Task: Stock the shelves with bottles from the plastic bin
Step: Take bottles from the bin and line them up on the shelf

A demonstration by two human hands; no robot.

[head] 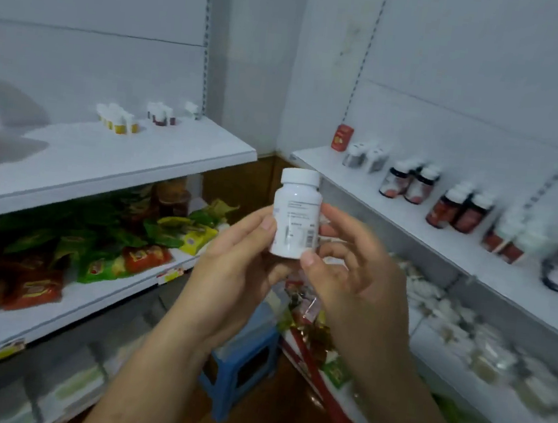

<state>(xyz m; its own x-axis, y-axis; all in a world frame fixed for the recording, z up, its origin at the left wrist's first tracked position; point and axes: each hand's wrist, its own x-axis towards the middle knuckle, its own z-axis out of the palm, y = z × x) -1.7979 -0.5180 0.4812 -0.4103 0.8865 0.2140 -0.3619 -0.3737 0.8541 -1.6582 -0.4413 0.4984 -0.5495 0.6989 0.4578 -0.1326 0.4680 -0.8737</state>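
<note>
White bottle (296, 213): upright, cap up, long axis vertical, held mid-air between both hands in the corner where the shelves meet. Left hand (230, 268): thumb on the label's left edge, fingers behind. Right hand (359, 282): thumb at the base, fingers (336, 214) curled round the right side. Right shelf (407, 218) of dark bottles (407, 185) lies nearer the right hand; left shelf (132, 154) nearer the left

Both forearms raised, left hand (230, 268) and right hand (356, 281) facing, fingertips pinched in shared grip
</note>
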